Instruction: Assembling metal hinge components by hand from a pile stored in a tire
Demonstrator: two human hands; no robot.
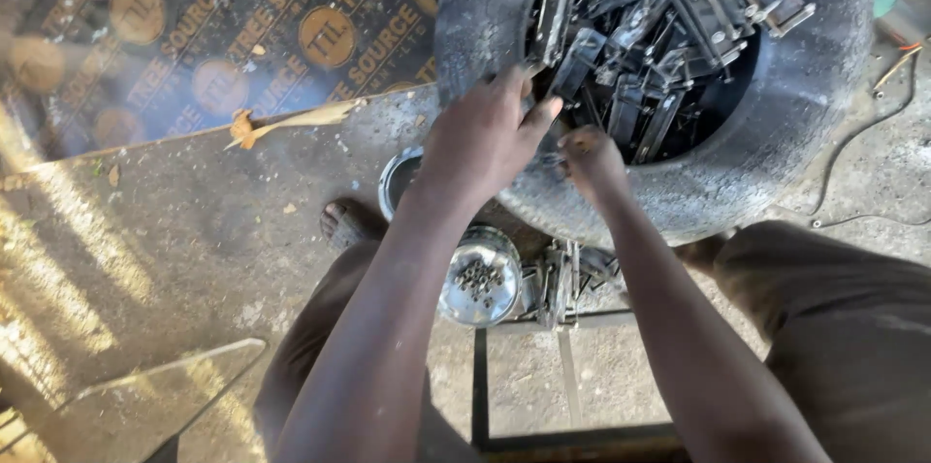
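Metal parts (pixel 650 46) fill the tyre (pixel 805 133), upper right of the frame, just beyond both hands. The left hand (pixel 480 138) is nearer, fingers loosely spread on the rim, holding nothing. The right hand (pixel 592 160) is curled; I cannot tell whether it holds anything.

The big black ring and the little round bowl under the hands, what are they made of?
The ring looks like a rubber tyre: dull black, rounded wall, dusted grey. The bowl looks like metal, probably steel or tin: it shines bright and mirrors light. The dark parts piled inside the tyre also look metal, greasy and unpolished.
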